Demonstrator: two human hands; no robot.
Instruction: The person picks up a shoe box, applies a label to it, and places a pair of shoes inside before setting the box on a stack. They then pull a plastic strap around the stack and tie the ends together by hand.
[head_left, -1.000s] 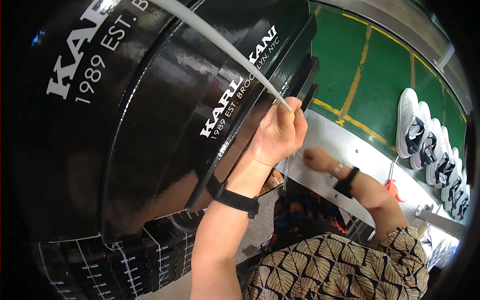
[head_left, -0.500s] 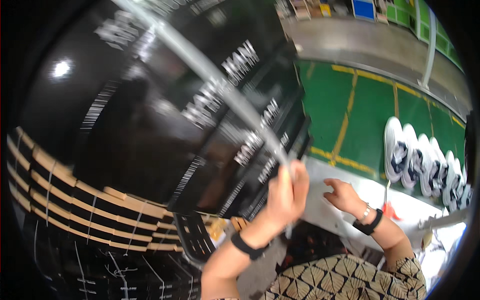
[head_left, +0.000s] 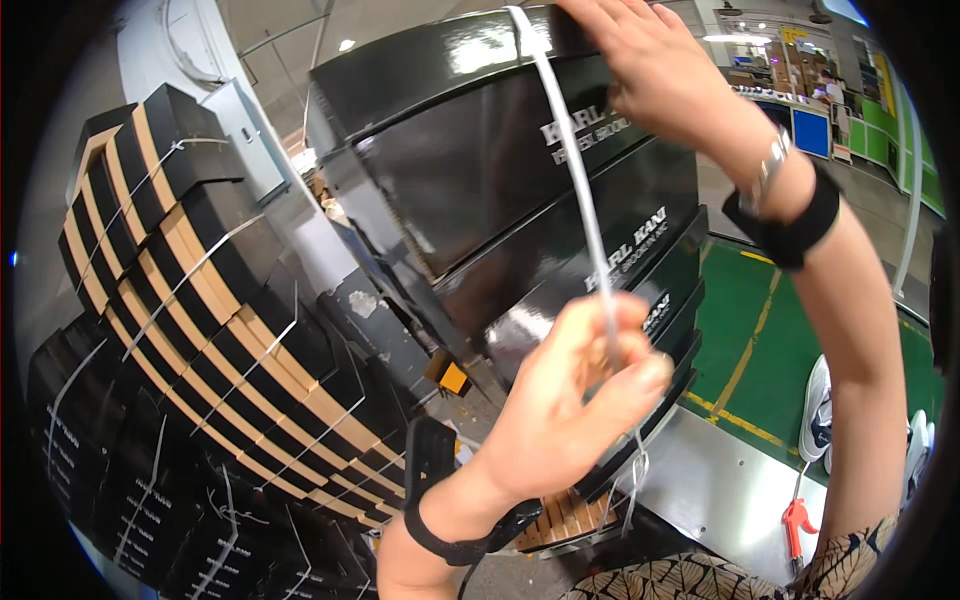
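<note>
Left hand (head_left: 572, 415) holds the white strap (head_left: 579, 172) rising above it.

Brown slats (head_left: 565, 518) show below the black boxes (head_left: 440, 200); a green surface (head_left: 735, 340) bears white shoes (head_left: 819, 405).

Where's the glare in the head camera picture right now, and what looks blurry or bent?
All in the head view: white glare on the large black boxes; slight blur on the left hand, mainly its fingers; fisheye curving of the tan-edged boxes.
</note>
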